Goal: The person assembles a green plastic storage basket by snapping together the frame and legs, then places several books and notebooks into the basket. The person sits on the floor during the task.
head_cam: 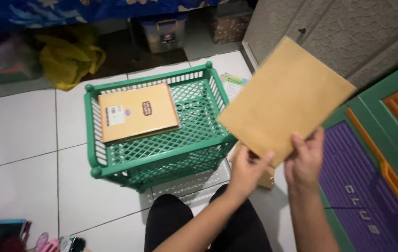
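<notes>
Nearest the camera, the person's dark-clad knees (pixel 199 224) sit low in view, and just beyond them the left hand (pixel 248 170) and right hand (pixel 305 161) both close on the near edge of a plain brown envelope (pixel 285 100), each pinching it with fingers on top and thumb beneath, the left at the lower corner, the right just beside it. The envelope rises away from the hands, tilted, its long axis running up and to the right, its far corners free in the air. To the left of the left hand, close by, stands a green plastic basket (pixel 161 161) with open lattice walls; its right rim lies just beside the envelope's left edge, so the left hand is the nearer one to it. Inside, toward its far left side, lies a flat orange-brown book (pixel 138 112), with bare lattice floor open on the nearer, right side. Right of the right hand is a green and purple panel (pixel 362 186); farther off, a yellow bag (pixel 70 58) on the white tile floor (pixel 17 135)
</notes>
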